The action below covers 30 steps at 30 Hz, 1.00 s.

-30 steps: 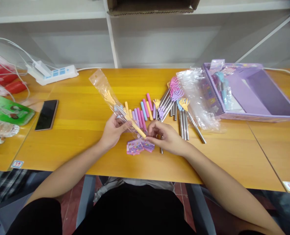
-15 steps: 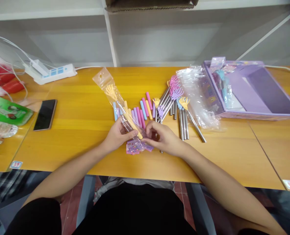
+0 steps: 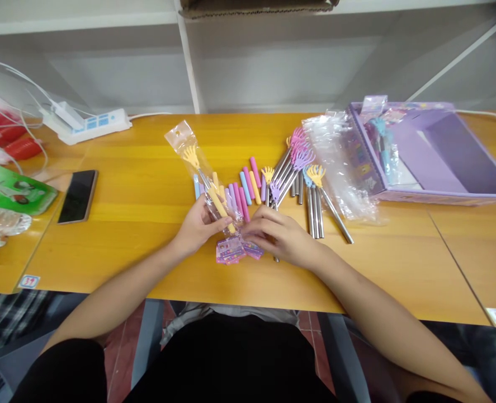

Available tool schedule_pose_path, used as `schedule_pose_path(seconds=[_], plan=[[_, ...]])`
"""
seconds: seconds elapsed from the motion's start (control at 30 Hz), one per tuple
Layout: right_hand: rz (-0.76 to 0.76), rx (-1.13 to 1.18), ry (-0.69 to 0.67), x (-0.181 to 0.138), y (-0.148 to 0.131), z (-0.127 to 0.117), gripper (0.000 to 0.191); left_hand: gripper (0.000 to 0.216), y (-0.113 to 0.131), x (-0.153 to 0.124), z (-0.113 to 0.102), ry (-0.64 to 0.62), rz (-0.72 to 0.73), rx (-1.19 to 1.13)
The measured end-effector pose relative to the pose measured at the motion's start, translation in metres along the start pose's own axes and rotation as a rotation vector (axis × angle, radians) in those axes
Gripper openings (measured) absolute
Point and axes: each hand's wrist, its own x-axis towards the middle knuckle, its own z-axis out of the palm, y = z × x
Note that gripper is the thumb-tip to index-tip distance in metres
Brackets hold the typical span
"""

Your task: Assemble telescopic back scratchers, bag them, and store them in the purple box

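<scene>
Fingers of the left hand [image 3: 194, 229] clamp a yellow hand-shaped metal scratcher [image 3: 217, 205] in a clear plastic sleeve [image 3: 179, 135], slanting over the yellow wooden worktop [image 3: 130, 201] toward its back-left corner, butt just short of the right hand [image 3: 279, 232], whose bent fingers' grip I can't tell.

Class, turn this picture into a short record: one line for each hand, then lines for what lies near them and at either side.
Left hand: holds a clear bag with a yellow hand-topped rod inside
Right hand: at the bag's lower end; grip unclear
Near both hands: purple printed cards
Beyond the hands: coloured tubes, hand-topped metal rods
Right side: more clear bags, open purple box
Left side: dark phone, white power strip
</scene>
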Motion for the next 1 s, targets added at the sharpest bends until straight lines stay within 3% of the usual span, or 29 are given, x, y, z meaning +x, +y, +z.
schedule_pose_path(seconds=[0.13, 0.3, 0.5, 0.73, 1.0], plan=[[-0.051, -0.017, 0.003, -0.0015, 0.0015, -0.0021, 0.012, 0.046, -0.0002, -0.0011, 0.001, -0.007, -0.036, -0.022], [-0.05, -0.023, 0.019, -0.0047, 0.001, -0.0014, 0.018, 0.046, -0.0019, -0.0014, 0.0011, 0.007, -0.006, -0.016], [-0.032, -0.018, 0.097, -0.0037, -0.001, 0.0027, 0.018, 0.046, -0.0026, -0.0032, 0.0001, -0.124, -0.02, 0.024], [0.062, -0.007, 0.166, 0.0002, -0.0045, 0.0055, 0.012, 0.038, 0.0007, -0.0062, 0.0054, -0.179, -0.024, 0.053], [0.182, 0.022, 0.133, 0.0004, -0.0029, 0.0046, 0.005, 0.042, -0.001, -0.0041, 0.0044, -0.162, -0.07, 0.005]])
